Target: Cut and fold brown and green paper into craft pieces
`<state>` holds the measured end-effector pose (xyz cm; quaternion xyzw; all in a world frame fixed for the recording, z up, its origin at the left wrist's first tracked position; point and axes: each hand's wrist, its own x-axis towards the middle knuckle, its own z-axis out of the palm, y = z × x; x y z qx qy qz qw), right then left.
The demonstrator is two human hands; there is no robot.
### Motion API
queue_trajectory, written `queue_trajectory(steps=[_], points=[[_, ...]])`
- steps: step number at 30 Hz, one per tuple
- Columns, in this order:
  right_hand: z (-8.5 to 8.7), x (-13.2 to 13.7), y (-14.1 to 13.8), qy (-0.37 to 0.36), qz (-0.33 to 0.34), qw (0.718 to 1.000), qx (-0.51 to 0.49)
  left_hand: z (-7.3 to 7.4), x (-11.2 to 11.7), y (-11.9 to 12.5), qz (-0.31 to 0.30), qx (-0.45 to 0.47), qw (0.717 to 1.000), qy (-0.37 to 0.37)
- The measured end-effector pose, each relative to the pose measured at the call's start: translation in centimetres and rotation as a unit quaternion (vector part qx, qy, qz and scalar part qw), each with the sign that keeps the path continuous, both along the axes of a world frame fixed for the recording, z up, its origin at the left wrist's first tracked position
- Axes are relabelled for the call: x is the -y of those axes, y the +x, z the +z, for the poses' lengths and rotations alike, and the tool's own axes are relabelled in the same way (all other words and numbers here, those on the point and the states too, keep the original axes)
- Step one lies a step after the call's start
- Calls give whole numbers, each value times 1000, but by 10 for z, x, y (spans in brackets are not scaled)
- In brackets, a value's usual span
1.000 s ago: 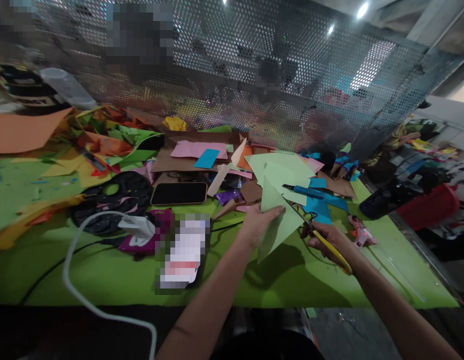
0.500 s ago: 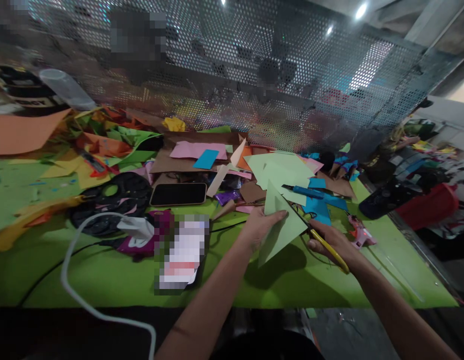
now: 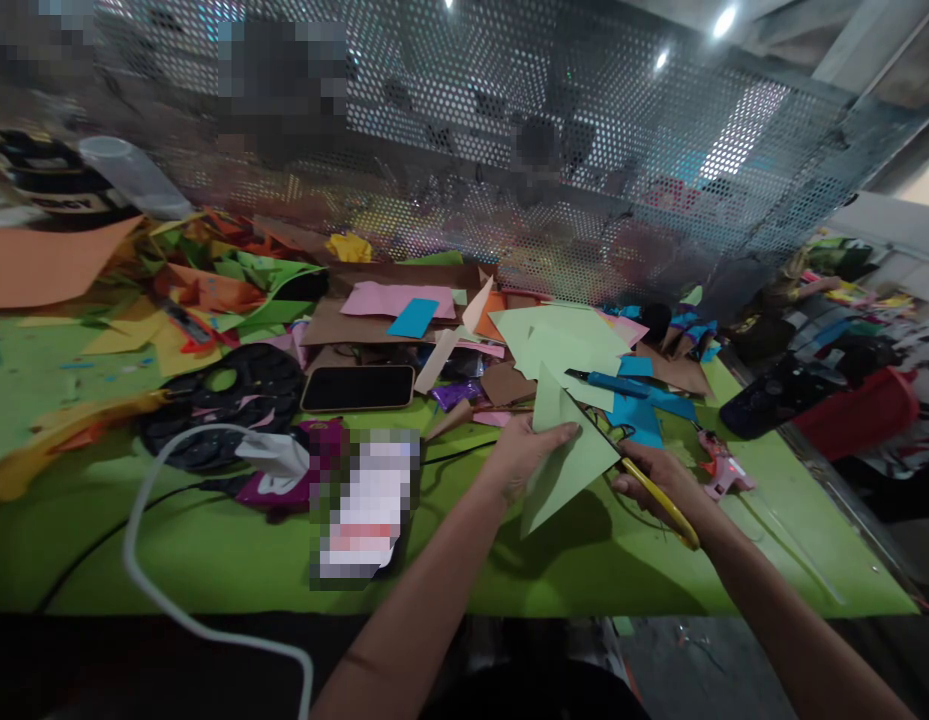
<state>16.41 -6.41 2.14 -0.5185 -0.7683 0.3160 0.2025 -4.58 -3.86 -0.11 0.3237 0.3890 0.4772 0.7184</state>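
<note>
A pale green sheet of paper is pinched in my left hand, its thumb lying across the front. My right hand grips yellow-handled scissors. The blades lie along a slit in the paper, partly covered by it, with a pointed flap standing up on the left of the cut. Just beyond my hands lie a blue utility knife and more pale green paper. To the right of my right hand sits a pink hot glue gun.
A dark phone lies left of my hands, a blurred-out lit phone nearer. Further left are a purple power strip, a white cable and a black round palette. A perforated metal panel stands behind the green table.
Almost nothing differs. The paper and both hands have shifted very slightly, and the scissors remain in the cut.
</note>
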Motion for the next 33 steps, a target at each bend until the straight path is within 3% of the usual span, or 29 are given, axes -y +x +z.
queue_trajectory(steps=[12, 19, 26, 33], points=[[2, 1, -2, -19, -25, 999, -40, -6, -1, -2, -20, -37, 999, 30], [8, 2, -6, -46, -21, 998, -35, -7, -3, -2, 101, -65, 993, 13], [7, 3, -4, -13, -3, 1000, 3, 2, -3, -2, 87, -31, 993, 67], [9, 4, -1, 17, 31, 998, 58, -5, -6, -1, 74, -42, 994, 74]])
